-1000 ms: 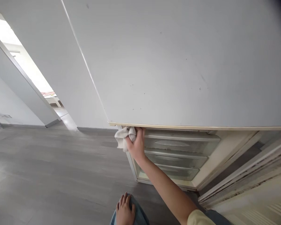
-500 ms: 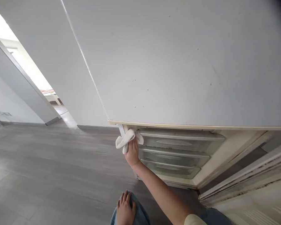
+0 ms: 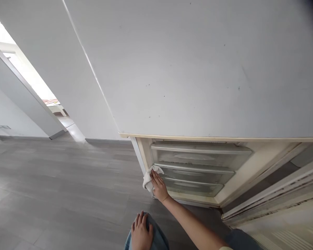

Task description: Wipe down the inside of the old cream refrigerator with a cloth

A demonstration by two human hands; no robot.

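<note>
My right hand point(image 3: 160, 188) presses a bunched white cloth point(image 3: 147, 180) against the left side frame of an open freezer compartment point(image 3: 144, 152), low down beside the middle drawers. The fingers lie over the cloth, and part of it hangs past the frame's outer edge. Inside the compartment, several clear-fronted drawers point(image 3: 198, 167) are stacked to the right of this hand. My left hand point(image 3: 141, 232) rests flat on my knee point(image 3: 158, 234), holding nothing, its fingers stretched out over blue fabric.
Above the compartment is a large pale grey surface point(image 3: 198, 69) with small dark specks and a cream lower edge. An open door point(image 3: 281, 205) with a dark-stained seal stands at the right. Grey flooring point(image 3: 67, 194) spreads left, towards a bright doorway point(image 3: 28, 69).
My right hand has slid the cloth down along the left frame, from the upper corner to beside the lower drawers. My left hand stays on the knee. The view has shifted slightly.
</note>
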